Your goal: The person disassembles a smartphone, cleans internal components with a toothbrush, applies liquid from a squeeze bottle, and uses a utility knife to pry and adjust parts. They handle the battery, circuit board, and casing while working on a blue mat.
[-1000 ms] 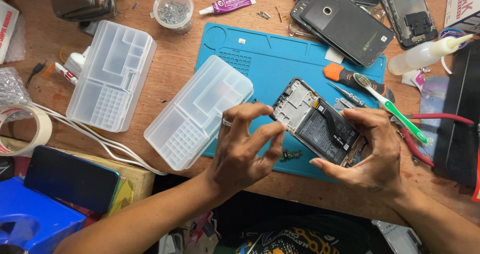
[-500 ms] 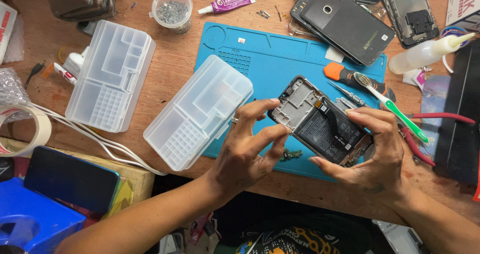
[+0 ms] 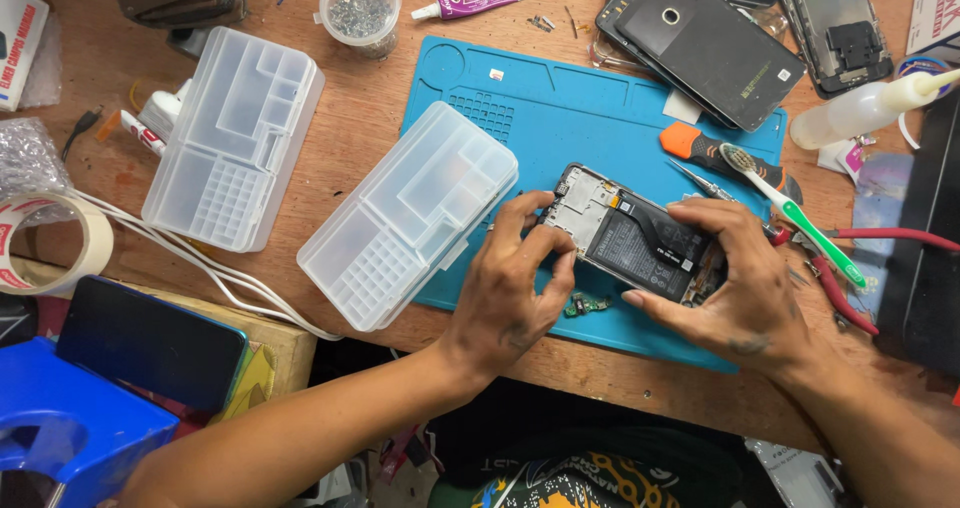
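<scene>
The opened smartphone [image 3: 632, 240] lies tilted on the blue repair mat [image 3: 560, 118], back cover off, its black battery and pale upper frame showing. Its right end and lower right corner are hidden under the right hand [image 3: 742, 290], whose fingers curl over that end and clamp it. The left hand [image 3: 512, 286] pinches the phone's upper left end, thumb and fingers closed narrowly on the frame; what the fingertips press there is too small to make out. A small green circuit piece [image 3: 586, 305] lies on the mat just below the phone, partly shaded by the left hand.

Just right of the phone, an orange-handled screwdriver [image 3: 712, 154], a green and white toothbrush [image 3: 792, 210] and red-handled pliers [image 3: 832, 274] crowd together; the pliers' head is covered by the right hand. A white squeeze bottle [image 3: 868, 110] lies beyond them, and a dark object at the right edge is cut off by the frame. At the top, a black phone back cover [image 3: 712, 48] overlaps the mat's far right corner, and another stripped phone [image 3: 835, 26] is cut off by the top edge.

A clear plastic organiser box [image 3: 410, 214] overlaps the mat's left edge, near the left hand; a second clear box [image 3: 232, 136] lies further left. The mat's upper middle stretch is the bare room. At the wooden bench's near left edge sit a dark phone [image 3: 150, 340], a blue stool [image 3: 70, 430] and a tape roll [image 3: 50, 240], all partly cut off or overlapped.
</scene>
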